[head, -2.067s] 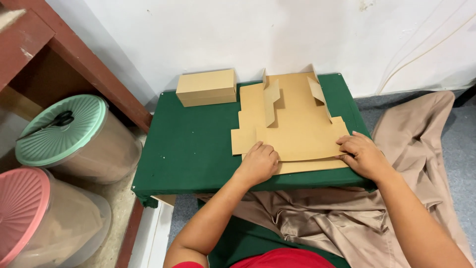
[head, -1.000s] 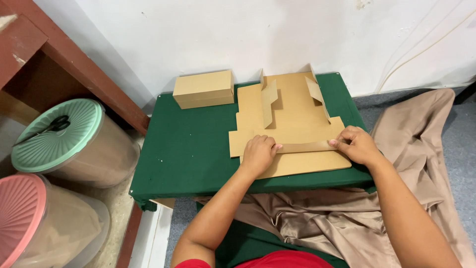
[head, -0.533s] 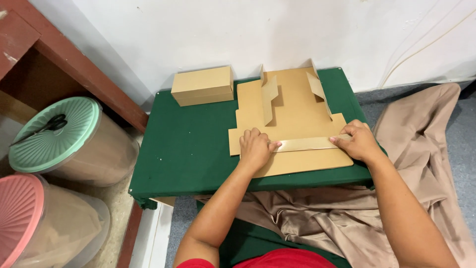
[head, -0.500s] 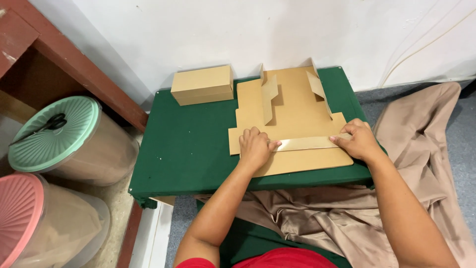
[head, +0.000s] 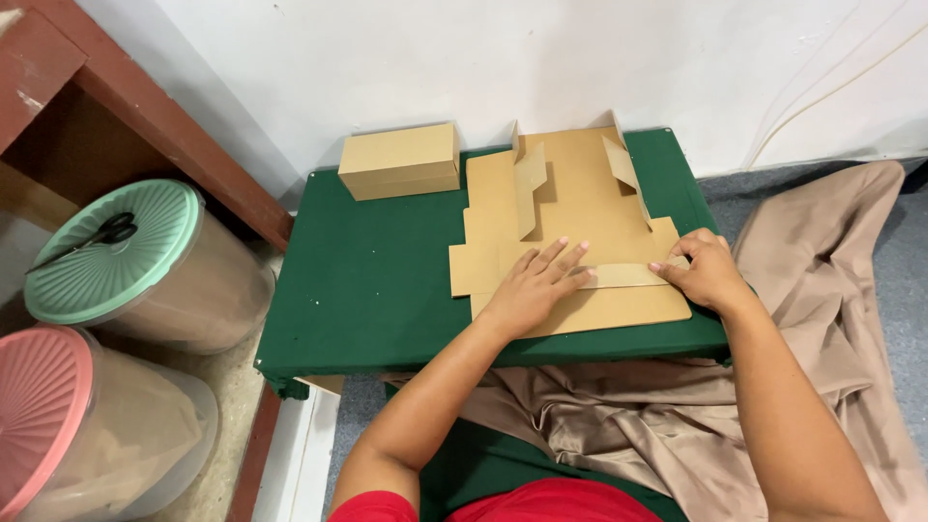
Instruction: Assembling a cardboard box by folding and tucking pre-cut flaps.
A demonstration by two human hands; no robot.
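Down at the near edge, beige satin cloth [head: 619, 425] is spilling across the person's lap and off to the right over the grey floor. Just beyond it, both hands are working on a flat cardboard box blank [head: 580, 232], tan and unprinted, which is lying on the right half of the green table [head: 367, 280].

The left hand [head: 534, 285] is lying open, palm down, fingers spread and pressing flat on the blank's near panel. The right hand [head: 704, 271] is curling at the right end of a narrow folded strip [head: 623, 276], fingertips pinching or pressing its edge; it is hard to tell which. That strip is running crosswise between the two hands, folded over onto the panel and looking a shade lighter than the board beneath it.

Farther out, the blank is showing its die-cut outline: stepped tabs along the left side, and two side flaps [head: 530, 184] standing up from the flat sheet, one left, one right, near the far edge.

At the table's far left corner, well apart from the blank, a finished closed box [head: 399, 160] of the same tan card is sitting against the white wall.

Off to the left, a tub with a mint-green lid [head: 111, 251] is carrying black scissors [head: 108, 232], with a pink-lidded tub [head: 43, 406] nearer.
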